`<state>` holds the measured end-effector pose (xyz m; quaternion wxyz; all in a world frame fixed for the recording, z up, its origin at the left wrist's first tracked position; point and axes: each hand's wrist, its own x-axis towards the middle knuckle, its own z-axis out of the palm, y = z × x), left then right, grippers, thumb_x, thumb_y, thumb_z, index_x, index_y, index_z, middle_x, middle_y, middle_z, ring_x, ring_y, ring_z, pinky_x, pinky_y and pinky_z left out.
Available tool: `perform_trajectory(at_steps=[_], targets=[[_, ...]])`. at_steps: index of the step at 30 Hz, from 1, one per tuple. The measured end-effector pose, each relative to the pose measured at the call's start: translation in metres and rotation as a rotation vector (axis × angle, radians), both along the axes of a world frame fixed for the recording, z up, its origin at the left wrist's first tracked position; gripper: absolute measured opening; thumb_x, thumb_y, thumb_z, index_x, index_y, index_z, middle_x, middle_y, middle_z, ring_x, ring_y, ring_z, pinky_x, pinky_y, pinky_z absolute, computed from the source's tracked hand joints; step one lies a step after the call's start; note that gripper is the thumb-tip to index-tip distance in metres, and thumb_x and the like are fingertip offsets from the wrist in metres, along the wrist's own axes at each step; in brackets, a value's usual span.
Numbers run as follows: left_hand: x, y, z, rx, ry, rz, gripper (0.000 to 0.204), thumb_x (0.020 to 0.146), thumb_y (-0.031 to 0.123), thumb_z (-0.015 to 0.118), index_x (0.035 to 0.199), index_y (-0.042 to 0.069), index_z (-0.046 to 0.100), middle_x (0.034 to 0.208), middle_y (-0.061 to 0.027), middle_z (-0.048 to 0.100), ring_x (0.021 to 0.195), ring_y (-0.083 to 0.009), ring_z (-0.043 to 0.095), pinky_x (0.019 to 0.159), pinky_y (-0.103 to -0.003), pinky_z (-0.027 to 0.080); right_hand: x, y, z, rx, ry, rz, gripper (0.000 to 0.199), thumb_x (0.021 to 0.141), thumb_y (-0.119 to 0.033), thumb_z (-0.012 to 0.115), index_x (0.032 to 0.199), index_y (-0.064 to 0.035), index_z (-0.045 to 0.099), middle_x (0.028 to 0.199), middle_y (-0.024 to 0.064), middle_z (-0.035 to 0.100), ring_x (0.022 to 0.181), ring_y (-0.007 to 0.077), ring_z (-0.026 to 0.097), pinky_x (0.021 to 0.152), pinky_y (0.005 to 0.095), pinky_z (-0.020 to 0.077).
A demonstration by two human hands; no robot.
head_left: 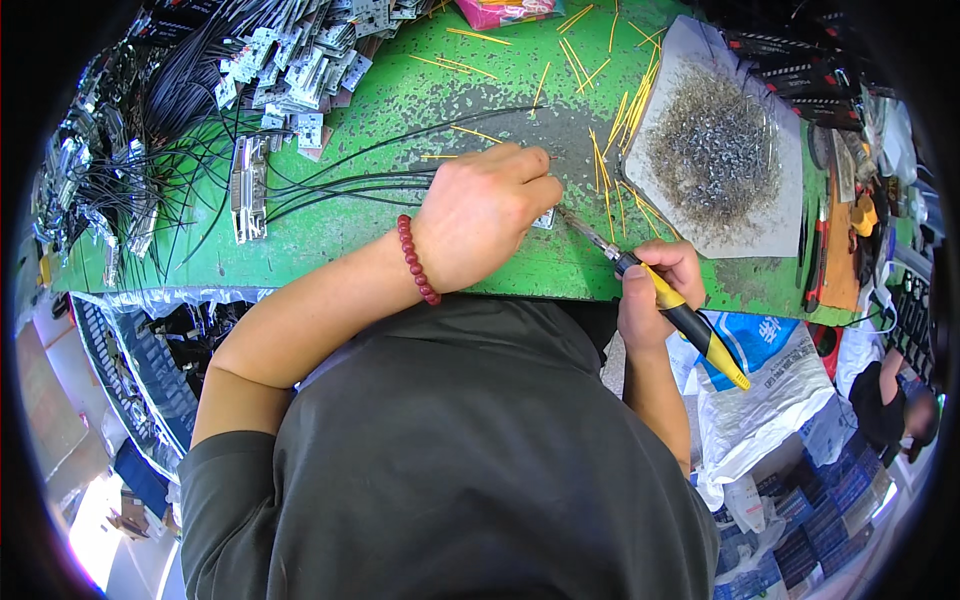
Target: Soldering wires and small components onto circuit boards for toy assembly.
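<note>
Green worn bench [400, 100], mid-job: your left hand [480, 215] is fisted down on a small board piece [545, 219], your right hand [655, 290] grips a yellow-black soldering iron [680, 315], tip at that piece.
Judging progress: heap of wired boards [290, 60] up left looks done or waiting, can't tell which; metal scrap heap [715, 150] right, yellow sticks [610, 170] scattered. Board mostly hidden under your fist; joint too small to read.

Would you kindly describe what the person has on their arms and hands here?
Both hands are bare, with no gloves. The left hand has a bracelet of dark red round beads around its wrist. The right hand shows no jewellery. Both forearms are uncovered; a dark grey sleeve covers the left upper arm.
</note>
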<state>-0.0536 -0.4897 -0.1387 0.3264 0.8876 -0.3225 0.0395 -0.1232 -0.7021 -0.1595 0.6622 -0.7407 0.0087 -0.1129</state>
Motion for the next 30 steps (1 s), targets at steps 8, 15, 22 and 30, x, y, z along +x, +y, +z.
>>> perform_trajectory(at_steps=[8,15,22,30], targets=[[0.002,-0.001,0.0,-0.023,0.004,0.006,0.008,0.071,0.003,0.063,0.077,0.006,0.06,0.078,-0.0065,0.055,0.073,-0.0264,0.058,0.062,-0.037,0.048,0.002,-0.001,-0.001,0.018,-0.023,0.021,0.019,0.079,-0.012,0.065,0.086,-0.0001,0.052,0.075,0.0062,0.055,0.059,0.0094,0.052,0.055,0.0211,0.0435],[0.003,0.0,0.001,0.007,0.001,0.009,0.008,0.07,0.003,0.064,0.076,0.007,0.059,0.076,-0.0064,0.053,0.072,-0.0262,0.058,0.062,-0.037,0.048,0.004,0.001,-0.002,0.127,-0.06,-0.054,0.025,0.079,-0.018,0.067,0.086,-0.0006,0.051,0.073,0.0064,0.054,0.057,0.01,0.051,0.053,0.0215,0.0423],[0.001,-0.002,0.002,0.025,-0.036,0.011,0.007,0.07,0.004,0.063,0.075,0.007,0.059,0.076,-0.0059,0.054,0.071,-0.0255,0.058,0.061,-0.037,0.048,0.002,0.001,-0.001,0.165,-0.049,-0.037,0.024,0.081,-0.016,0.067,0.089,-0.001,0.05,0.074,0.005,0.054,0.061,0.0084,0.049,0.056,0.0209,0.0392],[0.0,-0.001,0.004,0.054,-0.065,0.001,0.008,0.07,0.004,0.064,0.075,0.006,0.059,0.076,-0.0063,0.055,0.07,-0.0255,0.059,0.06,-0.036,0.048,0.005,-0.017,0.023,-0.09,-0.015,-0.029,0.059,0.085,-0.036,0.068,0.125,0.0003,0.046,0.079,0.012,0.064,0.063,0.0129,0.058,0.055,0.0215,0.0446]])
